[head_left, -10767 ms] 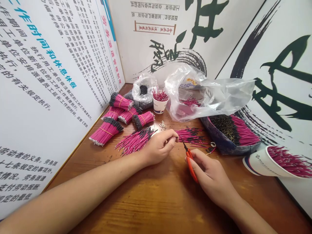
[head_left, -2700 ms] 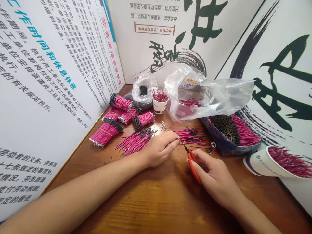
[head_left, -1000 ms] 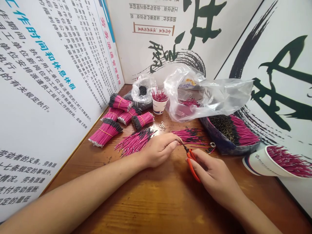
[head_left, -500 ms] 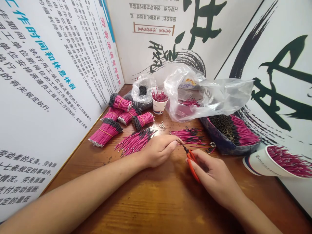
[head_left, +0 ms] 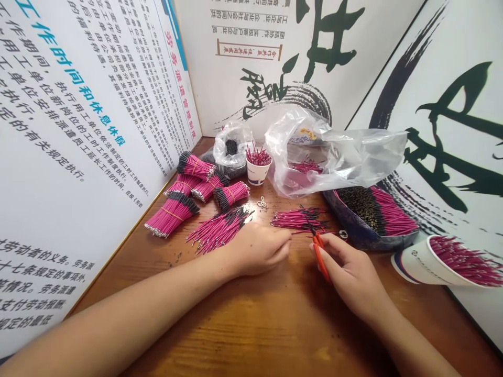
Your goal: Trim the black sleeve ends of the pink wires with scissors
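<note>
Close to the middle of the table my left hand (head_left: 261, 248) is closed, thumb and fingertips pinched together; anything inside is hidden. My right hand (head_left: 349, 267) grips pliers (head_left: 320, 256) with orange handles and dark, slender jaws. The jaws point away from me, just right of the left fingertips, and overlap the near edge of a loose pile of pink wires with black ends (head_left: 301, 219). Another loose pile of such wires (head_left: 216, 230) lies beyond my left wrist.
Banded wire bundles (head_left: 173, 213) are stacked at the left. Behind stand a paper cup of wires (head_left: 257, 174), a bag with black pieces (head_left: 236, 162) and a clear plastic bag (head_left: 338, 167). A dark bag of wires (head_left: 357, 235) and a tilted cup (head_left: 416, 262) are at the right.
The pliers in my right hand have moved right and slightly away from me, off the left fingertips. My left hand has turned a little and remains closed.
</note>
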Action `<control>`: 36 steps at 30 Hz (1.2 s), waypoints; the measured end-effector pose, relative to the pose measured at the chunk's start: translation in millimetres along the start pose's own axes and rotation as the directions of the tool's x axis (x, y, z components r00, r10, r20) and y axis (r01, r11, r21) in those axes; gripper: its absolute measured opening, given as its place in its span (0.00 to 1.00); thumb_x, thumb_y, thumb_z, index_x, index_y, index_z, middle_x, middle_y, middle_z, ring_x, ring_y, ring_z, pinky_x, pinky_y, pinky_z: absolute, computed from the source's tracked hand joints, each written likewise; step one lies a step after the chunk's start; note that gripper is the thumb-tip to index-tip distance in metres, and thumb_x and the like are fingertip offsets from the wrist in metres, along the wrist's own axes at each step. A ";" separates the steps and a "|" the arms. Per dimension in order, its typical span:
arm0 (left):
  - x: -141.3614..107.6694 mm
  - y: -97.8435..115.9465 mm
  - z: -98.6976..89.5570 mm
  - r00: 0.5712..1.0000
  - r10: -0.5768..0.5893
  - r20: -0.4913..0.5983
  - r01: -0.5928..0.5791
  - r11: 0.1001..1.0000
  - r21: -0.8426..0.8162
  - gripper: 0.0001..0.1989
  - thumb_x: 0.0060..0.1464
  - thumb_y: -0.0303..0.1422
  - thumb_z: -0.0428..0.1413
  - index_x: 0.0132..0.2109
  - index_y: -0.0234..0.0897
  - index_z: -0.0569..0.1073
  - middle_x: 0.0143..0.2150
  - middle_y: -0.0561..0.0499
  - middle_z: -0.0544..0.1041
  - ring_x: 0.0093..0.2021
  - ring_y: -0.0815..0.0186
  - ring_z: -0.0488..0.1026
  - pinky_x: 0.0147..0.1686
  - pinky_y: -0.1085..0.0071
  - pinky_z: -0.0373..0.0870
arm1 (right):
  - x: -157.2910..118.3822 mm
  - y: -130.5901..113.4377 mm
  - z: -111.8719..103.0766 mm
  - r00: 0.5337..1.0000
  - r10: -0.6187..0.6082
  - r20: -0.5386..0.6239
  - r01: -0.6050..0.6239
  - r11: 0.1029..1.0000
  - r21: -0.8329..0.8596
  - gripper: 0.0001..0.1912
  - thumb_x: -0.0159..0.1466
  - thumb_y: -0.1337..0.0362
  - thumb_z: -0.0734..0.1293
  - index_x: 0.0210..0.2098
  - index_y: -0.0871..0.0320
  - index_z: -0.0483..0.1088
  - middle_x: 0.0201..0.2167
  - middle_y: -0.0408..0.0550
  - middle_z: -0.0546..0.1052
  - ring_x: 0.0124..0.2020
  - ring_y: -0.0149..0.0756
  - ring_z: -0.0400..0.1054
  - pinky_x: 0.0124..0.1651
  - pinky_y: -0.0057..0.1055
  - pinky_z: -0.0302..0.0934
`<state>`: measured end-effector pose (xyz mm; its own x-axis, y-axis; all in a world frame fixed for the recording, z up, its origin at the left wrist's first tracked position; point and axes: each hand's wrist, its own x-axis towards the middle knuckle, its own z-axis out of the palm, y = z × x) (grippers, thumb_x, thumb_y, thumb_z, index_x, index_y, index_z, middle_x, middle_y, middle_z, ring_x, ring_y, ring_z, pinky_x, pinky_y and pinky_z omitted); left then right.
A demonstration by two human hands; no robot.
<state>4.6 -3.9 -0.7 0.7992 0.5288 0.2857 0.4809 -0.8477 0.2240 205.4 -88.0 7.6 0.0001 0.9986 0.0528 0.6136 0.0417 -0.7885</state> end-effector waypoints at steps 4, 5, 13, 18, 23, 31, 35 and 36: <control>2.2 -5.0 -5.5 0.995 -0.090 -0.035 0.095 0.965 0.246 0.09 0.60 0.29 0.49 0.35 0.34 0.72 0.38 0.44 0.76 0.37 0.58 0.73 0.34 0.65 0.68 | 2.7 -2.1 -1.5 0.999 0.002 -0.048 -0.001 1.000 0.025 0.16 0.68 0.53 0.59 0.34 0.58 0.69 0.23 0.41 0.68 0.24 0.31 0.61 0.27 0.26 0.56; 2.5 -5.8 -6.9 0.994 -0.097 -0.050 0.107 0.951 0.288 0.09 0.60 0.28 0.48 0.36 0.33 0.72 0.39 0.43 0.75 0.39 0.57 0.72 0.36 0.63 0.68 | 3.2 -3.1 -1.9 0.998 0.007 -0.059 -0.006 1.000 0.030 0.16 0.68 0.52 0.59 0.33 0.58 0.69 0.22 0.40 0.67 0.24 0.30 0.60 0.27 0.25 0.56; -1.3 9.7 -0.5 0.989 0.016 0.144 -0.038 0.988 0.147 0.07 0.60 0.29 0.49 0.38 0.35 0.71 0.37 0.46 0.76 0.37 0.59 0.74 0.35 0.65 0.71 | 5.0 -0.5 -2.1 0.996 0.043 -0.076 -0.038 0.996 0.078 0.18 0.68 0.49 0.59 0.34 0.57 0.68 0.24 0.42 0.71 0.23 0.31 0.63 0.26 0.27 0.59; -1.1 4.2 -0.4 0.954 -0.290 0.075 0.261 0.927 0.267 0.10 0.61 0.32 0.49 0.43 0.32 0.71 0.40 0.40 0.76 0.38 0.54 0.74 0.30 0.63 0.72 | 6.1 3.5 -4.3 0.991 0.091 -0.101 -0.090 0.996 0.021 0.20 0.68 0.48 0.59 0.37 0.58 0.71 0.20 0.41 0.71 0.21 0.32 0.64 0.26 0.27 0.59; 0.9 2.4 -0.1 0.998 0.042 0.047 -0.051 0.979 0.196 0.11 0.63 0.31 0.47 0.47 0.33 0.72 0.46 0.43 0.75 0.45 0.56 0.71 0.45 0.60 0.70 | 6.3 1.4 -5.5 0.989 0.112 -0.092 -0.109 0.993 0.038 0.18 0.69 0.49 0.59 0.40 0.57 0.70 0.20 0.40 0.71 0.20 0.33 0.65 0.25 0.27 0.59; -0.2 0.4 7.1 0.984 0.162 0.076 -0.175 0.964 0.198 0.10 0.65 0.29 0.49 0.48 0.33 0.73 0.47 0.46 0.76 0.45 0.58 0.70 0.44 0.61 0.68 | 7.2 1.7 -5.1 0.986 0.093 -0.139 -0.094 0.996 -0.002 0.19 0.69 0.47 0.57 0.39 0.56 0.67 0.23 0.41 0.73 0.24 0.33 0.65 0.28 0.28 0.59; 2.2 -0.5 6.7 0.990 0.124 0.065 -0.135 0.967 0.216 0.07 0.65 0.26 0.49 0.44 0.33 0.72 0.41 0.47 0.77 0.43 0.60 0.71 0.43 0.63 0.68 | 6.5 3.1 -2.3 0.991 0.089 -0.105 -0.090 0.996 -0.009 0.19 0.69 0.47 0.56 0.40 0.56 0.67 0.25 0.41 0.73 0.26 0.34 0.65 0.30 0.28 0.59; 2.6 -0.4 6.7 0.994 0.096 0.060 -0.107 0.971 0.216 0.07 0.65 0.26 0.49 0.45 0.33 0.72 0.41 0.47 0.77 0.43 0.60 0.71 0.43 0.64 0.68 | 6.2 3.8 -1.4 0.992 0.089 -0.094 -0.090 0.996 -0.005 0.20 0.69 0.46 0.56 0.39 0.55 0.66 0.25 0.42 0.73 0.26 0.34 0.65 0.31 0.29 0.59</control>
<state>8.9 -2.4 -6.4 0.8619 0.4415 0.2494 0.4591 -0.8883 -0.0140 208.9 -81.7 5.8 0.1290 0.9908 0.0401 0.6152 -0.0483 -0.7869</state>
